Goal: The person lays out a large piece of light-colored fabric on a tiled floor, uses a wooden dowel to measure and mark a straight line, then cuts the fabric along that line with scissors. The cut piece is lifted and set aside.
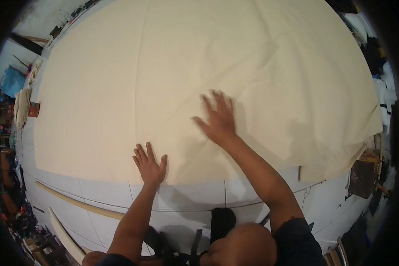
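A broad sheet of cream fabric (88,88) is spread over the white tiled surface. Near its front edge, my left hand (150,169) lies flat on the fabric, fingers stretched out and thumb apart. Farther in and to the right, my right hand (220,122) is spread open over the sheet, its fingertips slightly blurred. Neither hand holds anything. Around and beyond the right hand the fabric is creased and rippled, while its left part lies smoother. On the right, the sheet's front edge is uneven and bunched.
A long beige strip (80,203) runs along the white tiles (190,195) in front. At the left stand a folded cloth stack (22,107) and a small reddish tin (33,109). A dark brown box-like object (363,178) sits at the right. Cluttered items line both sides.
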Motion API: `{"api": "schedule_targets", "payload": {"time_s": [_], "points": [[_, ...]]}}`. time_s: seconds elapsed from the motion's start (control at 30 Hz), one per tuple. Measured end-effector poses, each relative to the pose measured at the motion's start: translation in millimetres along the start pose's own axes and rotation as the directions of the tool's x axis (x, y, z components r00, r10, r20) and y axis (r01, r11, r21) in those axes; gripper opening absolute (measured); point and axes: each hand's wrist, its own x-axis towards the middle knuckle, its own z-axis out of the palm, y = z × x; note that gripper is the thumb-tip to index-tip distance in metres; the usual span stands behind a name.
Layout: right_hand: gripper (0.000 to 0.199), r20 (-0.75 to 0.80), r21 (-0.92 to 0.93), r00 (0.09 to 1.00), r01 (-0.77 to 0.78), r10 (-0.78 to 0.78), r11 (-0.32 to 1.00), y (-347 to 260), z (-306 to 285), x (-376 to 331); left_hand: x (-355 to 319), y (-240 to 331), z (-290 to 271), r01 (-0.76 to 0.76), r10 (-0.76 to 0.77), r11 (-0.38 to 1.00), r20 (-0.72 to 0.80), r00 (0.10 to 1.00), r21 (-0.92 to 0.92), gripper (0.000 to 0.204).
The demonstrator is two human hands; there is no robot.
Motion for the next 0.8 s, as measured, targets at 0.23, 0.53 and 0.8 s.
{"api": "schedule_targets", "payload": {"time_s": [0.23, 0.53, 0.8], "points": [[0.076, 0.148, -0.040, 0.989, 0.022, -0.016, 0.999, 2.5, 90.7, 89.8, 6.9, 7.9, -2.5, -0.017, 0.017, 1.000, 0.001, 1.000, -0.015, 0.081], [0.076, 0.101, -0.145, 0.969, -0.211, 0.226, 0.967, 72.7, 65.1, 83.5, 7.8, 6.1, -6.0, -0.029, 0.030, 0.999, 0.022, 0.999, -0.022, 0.085], [0.078, 0.124, -0.330, 0.915, -0.327, 0.384, 0.886, 120.9, 35.6, 74.8, 5.2, 4.9, -4.9, -0.031, 0.030, 0.999, -0.012, 0.999, -0.037, 0.085]]}}
